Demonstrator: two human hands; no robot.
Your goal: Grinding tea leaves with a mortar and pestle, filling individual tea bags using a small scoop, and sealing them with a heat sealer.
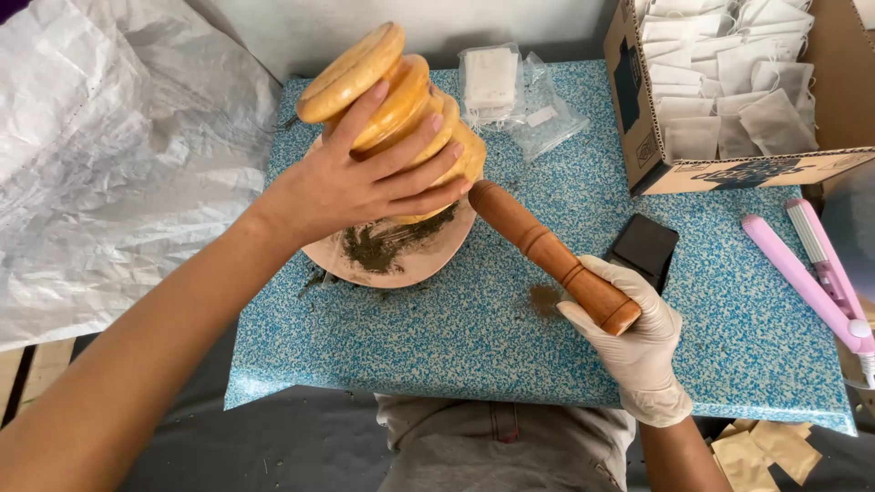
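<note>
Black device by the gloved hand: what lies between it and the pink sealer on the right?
Nothing: in the head view only bare blue-speckled board lies between the black device and the pink sealer.

Left hand (365, 178) spread, right hand (629, 337) clenched.

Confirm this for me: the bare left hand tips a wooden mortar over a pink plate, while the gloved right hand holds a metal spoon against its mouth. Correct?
Not quite. The gloved right hand holds a wooden pestle, not a metal spoon, as the head view shows. The rest stands: the bare left hand tips the wooden mortar over the pink plate, and the pestle's tip is at its mouth.
</note>
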